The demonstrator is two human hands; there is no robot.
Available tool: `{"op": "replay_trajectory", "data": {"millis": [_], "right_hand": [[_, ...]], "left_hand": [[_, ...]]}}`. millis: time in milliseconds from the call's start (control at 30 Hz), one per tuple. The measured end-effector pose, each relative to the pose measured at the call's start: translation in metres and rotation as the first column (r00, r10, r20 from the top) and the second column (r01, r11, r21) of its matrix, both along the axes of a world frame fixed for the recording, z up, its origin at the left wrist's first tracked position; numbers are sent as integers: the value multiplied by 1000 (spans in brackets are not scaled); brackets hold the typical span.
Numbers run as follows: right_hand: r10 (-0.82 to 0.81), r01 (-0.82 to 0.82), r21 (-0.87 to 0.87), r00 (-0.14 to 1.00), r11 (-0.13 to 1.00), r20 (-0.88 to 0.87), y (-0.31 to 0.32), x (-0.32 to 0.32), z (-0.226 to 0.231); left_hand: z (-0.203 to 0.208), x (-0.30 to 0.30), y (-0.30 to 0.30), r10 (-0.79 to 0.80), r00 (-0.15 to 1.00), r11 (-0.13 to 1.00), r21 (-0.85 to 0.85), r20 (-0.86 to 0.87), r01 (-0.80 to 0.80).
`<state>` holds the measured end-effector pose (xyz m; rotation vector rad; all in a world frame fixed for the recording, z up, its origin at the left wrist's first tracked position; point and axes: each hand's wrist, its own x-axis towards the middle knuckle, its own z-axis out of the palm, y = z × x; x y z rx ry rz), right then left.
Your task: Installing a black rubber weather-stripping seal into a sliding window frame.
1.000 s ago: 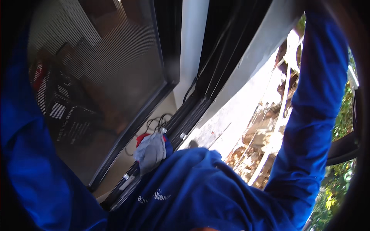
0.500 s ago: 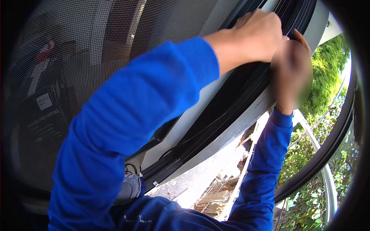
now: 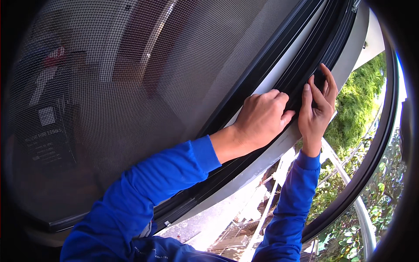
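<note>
A black grooved window track (image 3: 301, 65) curves along a pale frame. My left hand (image 3: 263, 117) lies over the track with its fingers curled in and its thumb pointing right. Whatever those fingers may grip is hidden beneath them. Just to the right, my right hand (image 3: 317, 105) is raised against the track's outer edge, fingers apart and bent, fingertips touching the black strip. A small gap separates the two hands. Left of the track stands a dark mesh screen (image 3: 144, 105) in a black frame.
Outside the opening are green foliage (image 3: 362, 96), a pale pole (image 3: 366, 218) and sunlit ground with debris (image 3: 244, 218). A dark-rimmed glass pane (image 3: 371, 174) stands at the right. Behind the mesh, a dark box (image 3: 43, 131) shows faintly.
Both hands have come lower in the view. My left hand has moved away from my right and down along the track. More of the track's upper part now shows.
</note>
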<state>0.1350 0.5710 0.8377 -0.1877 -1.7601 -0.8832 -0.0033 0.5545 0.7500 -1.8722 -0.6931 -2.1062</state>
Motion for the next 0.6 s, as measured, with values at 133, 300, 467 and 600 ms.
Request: {"op": "replay_trajectory", "data": {"millis": [133,300,467,600], "right_hand": [[149,-154,-46,984,987,-98,9,-1,-3],[38,-37,10,992,999,-119,7,-1,-9],[-115,115,-9,993,993,-4,2,5,-6],[191,-194,-176,981,965,-32,5,4,-3]], "left_hand": [[3,3,-6,76,997,997,-26,-4,-77],[4,1,0,21,1000,1000,2,-19,-21],[14,2,7,7,999,1000,22,37,-8],[38,4,6,53,995,993,97,83,-61]]}}
